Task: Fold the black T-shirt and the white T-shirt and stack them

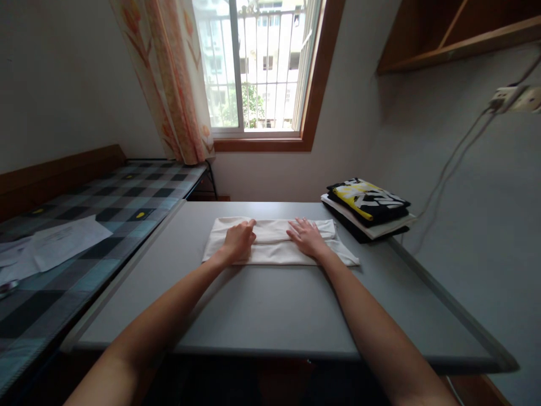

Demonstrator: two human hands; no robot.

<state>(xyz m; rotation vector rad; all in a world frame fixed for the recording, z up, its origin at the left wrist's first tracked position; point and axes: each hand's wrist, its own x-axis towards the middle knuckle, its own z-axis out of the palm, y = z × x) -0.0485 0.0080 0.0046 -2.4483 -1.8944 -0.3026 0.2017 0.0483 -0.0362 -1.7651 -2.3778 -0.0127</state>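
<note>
A white garment (270, 252), folded into a long strip, lies crosswise on the grey table (262, 316). My left hand (240, 239) is closed on its left part, fingers curled against the fabric; whatever the fingertips pinch is hidden beneath them. On the right part of the strip, my right hand (307, 237) lies flat with its fingers spread. A fold line runs lengthwise between the two hands. The lower right corner of the garment sticks out past the upper layer.
A stack of folded clothes (367, 206), black and yellow on top, sits at the table's far right corner by the wall. Left of the table stands a bed (139, 194) with a checked cover and papers (70, 242). A window (270, 73) is behind.
</note>
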